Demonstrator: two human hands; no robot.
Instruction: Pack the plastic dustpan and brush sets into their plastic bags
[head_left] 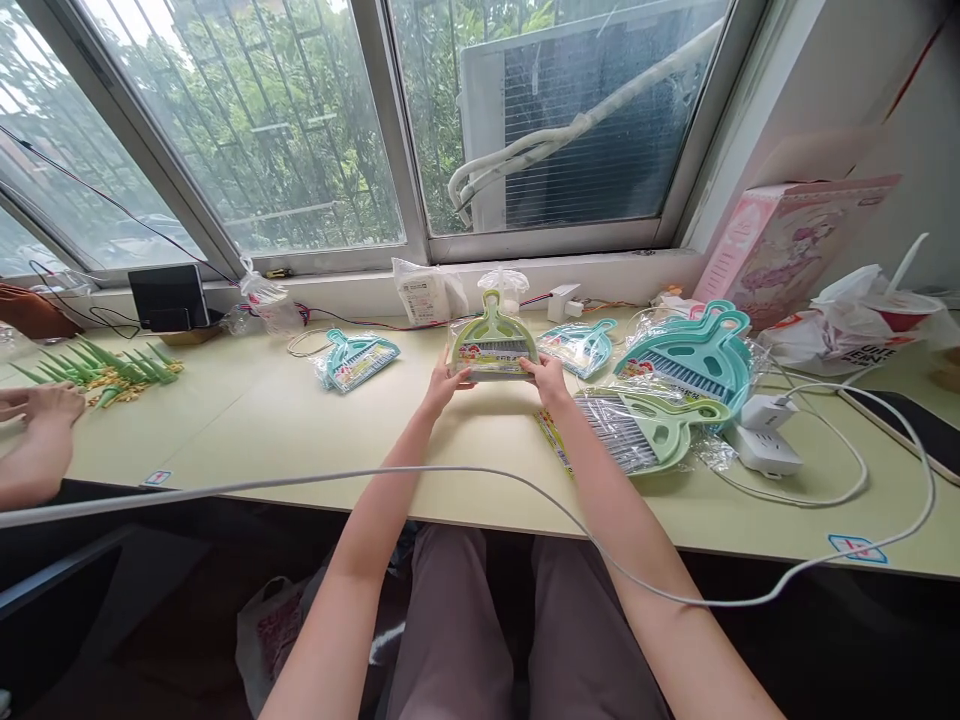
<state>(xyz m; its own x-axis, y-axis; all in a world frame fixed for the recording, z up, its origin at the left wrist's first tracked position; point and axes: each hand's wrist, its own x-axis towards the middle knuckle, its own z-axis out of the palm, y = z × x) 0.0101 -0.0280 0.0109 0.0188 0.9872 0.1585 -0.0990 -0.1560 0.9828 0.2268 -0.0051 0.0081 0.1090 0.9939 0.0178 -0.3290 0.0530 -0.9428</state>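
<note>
Between left hand (442, 386) and right hand (551, 381): green dustpan set (492, 338), handle upward, at the desk (255, 420).
Both hands: gripping its lower corners.
Held set: brush apparently nested already; bag closure cannot be told.
Beside right hand: wrapped green set (656, 430), wrapped turquoise sets (694, 365).

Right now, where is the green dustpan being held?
In the head view, the dustpan is near the centre, between the left hand and the right hand, with a turquoise dustpan just to its right.
</note>
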